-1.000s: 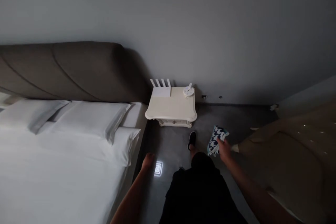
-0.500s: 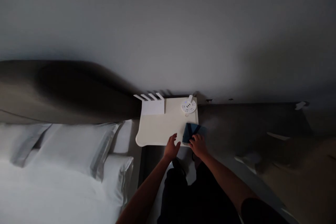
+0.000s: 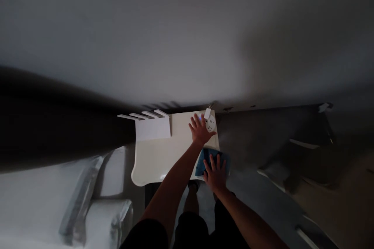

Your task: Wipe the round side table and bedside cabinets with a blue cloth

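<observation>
My left hand is stretched out with fingers spread, over the left part of a round white power strip. A white plug-in charger stands at the strip's back edge. My right hand lies with fingers apart on a flat blue thing with dark bands, at the front right corner of the small white table. The blue thing's kind cannot be made out, and the hand covers much of it.
A white router with several antennas stands at the table's back left. Behind runs a grey wall. To the left is a bed with white pillows. A brownish, blurred piece of furniture is at the right.
My left hand has moved forward from the table's front edge to the power strip. My right hand has spread its fingers flat over the blue thing. The view has shifted.
</observation>
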`<state>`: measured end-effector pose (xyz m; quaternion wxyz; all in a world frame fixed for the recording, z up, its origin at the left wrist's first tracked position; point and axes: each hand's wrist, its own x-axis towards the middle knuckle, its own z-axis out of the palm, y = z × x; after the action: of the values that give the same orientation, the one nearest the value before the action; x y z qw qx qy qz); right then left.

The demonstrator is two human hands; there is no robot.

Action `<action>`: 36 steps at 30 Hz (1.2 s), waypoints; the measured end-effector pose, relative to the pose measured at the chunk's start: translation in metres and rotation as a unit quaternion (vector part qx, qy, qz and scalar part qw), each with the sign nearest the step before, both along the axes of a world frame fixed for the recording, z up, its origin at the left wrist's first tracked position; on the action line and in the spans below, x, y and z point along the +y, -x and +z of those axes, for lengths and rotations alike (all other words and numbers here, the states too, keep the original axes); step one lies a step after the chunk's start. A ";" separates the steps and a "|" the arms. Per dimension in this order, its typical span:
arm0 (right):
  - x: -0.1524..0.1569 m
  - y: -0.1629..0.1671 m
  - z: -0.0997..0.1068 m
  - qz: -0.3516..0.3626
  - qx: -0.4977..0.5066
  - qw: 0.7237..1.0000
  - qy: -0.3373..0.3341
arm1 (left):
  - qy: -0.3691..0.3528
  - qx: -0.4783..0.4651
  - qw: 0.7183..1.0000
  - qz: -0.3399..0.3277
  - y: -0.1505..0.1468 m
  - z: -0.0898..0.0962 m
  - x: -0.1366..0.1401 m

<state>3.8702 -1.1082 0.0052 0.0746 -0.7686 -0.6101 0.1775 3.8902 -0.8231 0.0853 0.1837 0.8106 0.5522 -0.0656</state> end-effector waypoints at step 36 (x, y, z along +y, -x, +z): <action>0.024 -0.066 0.003 -0.040 0.064 0.996 -0.056 | -0.039 -0.208 0.976 -0.040 0.039 0.095 0.082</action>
<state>3.9361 -1.0840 0.0078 0.1634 -0.7743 -0.5815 0.1888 3.8510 -0.7410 0.1801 0.2598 0.8345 0.4712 0.1190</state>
